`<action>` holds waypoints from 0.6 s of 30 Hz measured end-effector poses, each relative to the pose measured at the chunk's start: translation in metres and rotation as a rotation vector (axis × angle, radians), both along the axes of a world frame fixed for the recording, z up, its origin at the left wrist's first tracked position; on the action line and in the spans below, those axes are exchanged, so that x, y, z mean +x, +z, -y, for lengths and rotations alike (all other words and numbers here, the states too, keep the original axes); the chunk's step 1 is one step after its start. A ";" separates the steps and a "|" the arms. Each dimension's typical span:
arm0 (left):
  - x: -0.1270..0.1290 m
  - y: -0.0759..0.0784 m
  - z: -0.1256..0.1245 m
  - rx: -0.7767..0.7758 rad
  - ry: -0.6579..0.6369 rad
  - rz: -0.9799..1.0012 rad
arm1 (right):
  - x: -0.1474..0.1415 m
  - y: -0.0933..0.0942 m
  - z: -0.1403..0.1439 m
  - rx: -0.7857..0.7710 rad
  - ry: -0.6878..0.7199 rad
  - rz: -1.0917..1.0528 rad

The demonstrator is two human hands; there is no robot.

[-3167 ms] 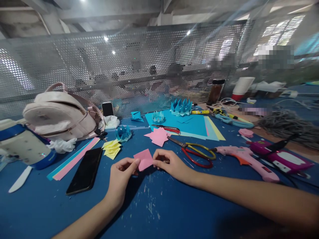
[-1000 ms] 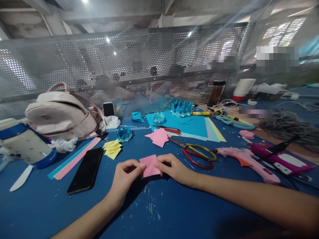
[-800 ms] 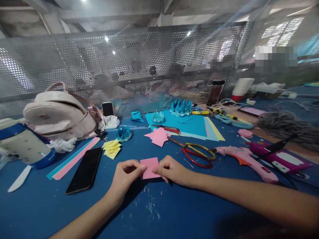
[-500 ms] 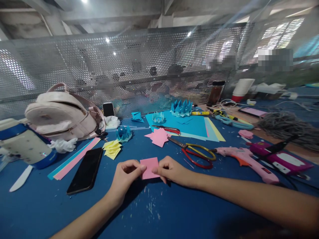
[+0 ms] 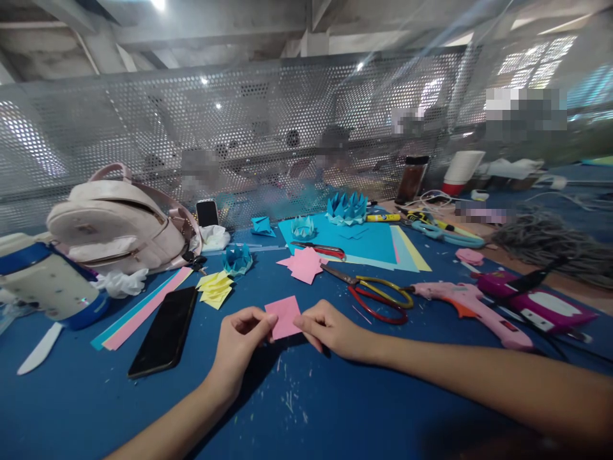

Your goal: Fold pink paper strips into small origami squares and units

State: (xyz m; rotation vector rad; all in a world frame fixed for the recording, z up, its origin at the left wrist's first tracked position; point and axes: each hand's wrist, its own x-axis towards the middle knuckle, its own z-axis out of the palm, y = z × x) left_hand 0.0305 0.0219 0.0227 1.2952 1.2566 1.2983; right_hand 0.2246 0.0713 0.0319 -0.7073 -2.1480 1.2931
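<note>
2 bare hands meet at 1 pink paper square, which is right between them, over the blue table. The left hand pinches the left side of the square, with its thumb on top. The right hand pinches the right edge with its thumb and a finger, and the other fingers curl in.

Just ahead of the hands is 1 pile of pink papers. I can't count the sheets. Ahead of the left hand, and a bit to its left, is 1 bunch of yellow papers. 1 black phone lies left of the left hand. Next to it is 1 bunch of paper strips in 3 colors: blue, yellow and pink. 1 white knife is farther left of that hand.

1 big pair of scissors lies ahead of the right hand, with 1 yellow handle and 1 red handle. 1 pink glue gun is to the right of the right hand.

Farther ahead of both hands are 3 paper crowns. 2 of them stand on 1 stack of big sheets, and the other 1 is on the table, ahead of the left hand. Near that crown is 1 folded blue paper. Far ahead of the left hand, on its left, is 1 pale pink bag.
</note>
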 end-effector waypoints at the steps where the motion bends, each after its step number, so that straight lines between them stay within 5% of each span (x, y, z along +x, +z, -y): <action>1: 0.000 0.000 0.000 0.001 -0.003 -0.003 | 0.000 0.000 0.000 -0.001 0.009 -0.004; 9: 0.002 -0.001 0.000 0.019 -0.153 -0.040 | 0.000 -0.011 -0.002 0.004 -0.045 0.040; 18: 0.003 -0.008 0.000 0.050 -0.159 -0.049 | 0.000 -0.012 0.000 -0.001 -0.087 0.007</action>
